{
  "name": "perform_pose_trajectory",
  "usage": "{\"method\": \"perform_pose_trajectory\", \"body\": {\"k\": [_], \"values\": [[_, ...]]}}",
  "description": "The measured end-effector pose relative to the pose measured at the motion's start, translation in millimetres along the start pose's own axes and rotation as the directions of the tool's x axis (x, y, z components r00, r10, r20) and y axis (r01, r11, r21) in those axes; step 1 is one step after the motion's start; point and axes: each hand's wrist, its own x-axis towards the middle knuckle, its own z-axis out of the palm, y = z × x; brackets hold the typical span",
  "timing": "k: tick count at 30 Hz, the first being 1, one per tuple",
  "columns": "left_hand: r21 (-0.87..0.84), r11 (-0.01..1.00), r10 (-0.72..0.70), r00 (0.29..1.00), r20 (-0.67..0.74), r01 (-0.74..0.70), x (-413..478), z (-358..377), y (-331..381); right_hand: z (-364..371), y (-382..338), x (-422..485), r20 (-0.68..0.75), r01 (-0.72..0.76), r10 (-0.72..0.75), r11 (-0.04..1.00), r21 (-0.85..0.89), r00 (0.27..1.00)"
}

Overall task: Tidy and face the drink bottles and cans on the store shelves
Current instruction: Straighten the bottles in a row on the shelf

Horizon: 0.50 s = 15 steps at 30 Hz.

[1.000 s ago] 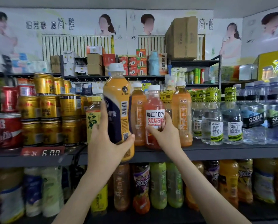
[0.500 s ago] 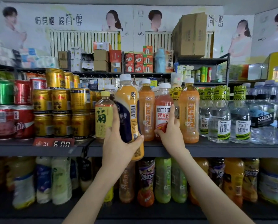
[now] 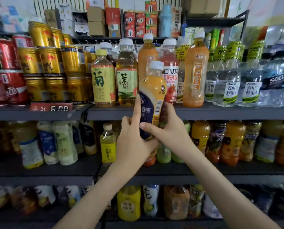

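Note:
An orange-yellow drink bottle (image 3: 152, 95) with a dark blue label and white cap is held off the shelf, in front of the upper shelf's edge. My left hand (image 3: 133, 144) grips its lower part, index finger stretched up along the label. My right hand (image 3: 169, 131) holds the same bottle from the right, thumb across its front. Behind it on the upper shelf (image 3: 220, 111) stand a red pomegranate juice bottle (image 3: 171, 76), orange tea bottles (image 3: 195, 75) and two yellow-green tea bottles (image 3: 103, 80).
Gold cans (image 3: 52, 73) and red cans (image 3: 7, 85) are stacked at the left above a 6.00 price tag (image 3: 51, 107). Clear water and soda bottles (image 3: 247, 83) fill the right. Lower shelves (image 3: 55, 176) hold several more bottles. Boxes sit on top.
The orange-yellow bottle came down and away from the shelf. My right hand left the red juice bottle and now holds the orange-yellow one too. The view tilted lower.

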Motion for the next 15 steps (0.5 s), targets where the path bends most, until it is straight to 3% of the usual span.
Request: {"method": "perform_pose_trajectory", "body": {"k": [6, 11, 15], "values": [[-0.002, 1.000, -0.023, 0.984, 0.178, 0.024, -34, 17, -13, -4, 27, -30, 0.020, -0.123, 0.124, 0.992, -0.038, 0.992], [-0.257, 0.952, -0.038, 0.899, 0.437, 0.165, -45, 10, -35, -7, 46, -47, 0.113, -0.218, 0.207, 0.972, 0.092, 0.972], [-0.231, 0.947, -0.110, 0.902, 0.418, 0.222, -58, 6, -45, 7, 57, -56, 0.167, -0.287, 0.262, 0.946, 0.150, 0.951]]}}
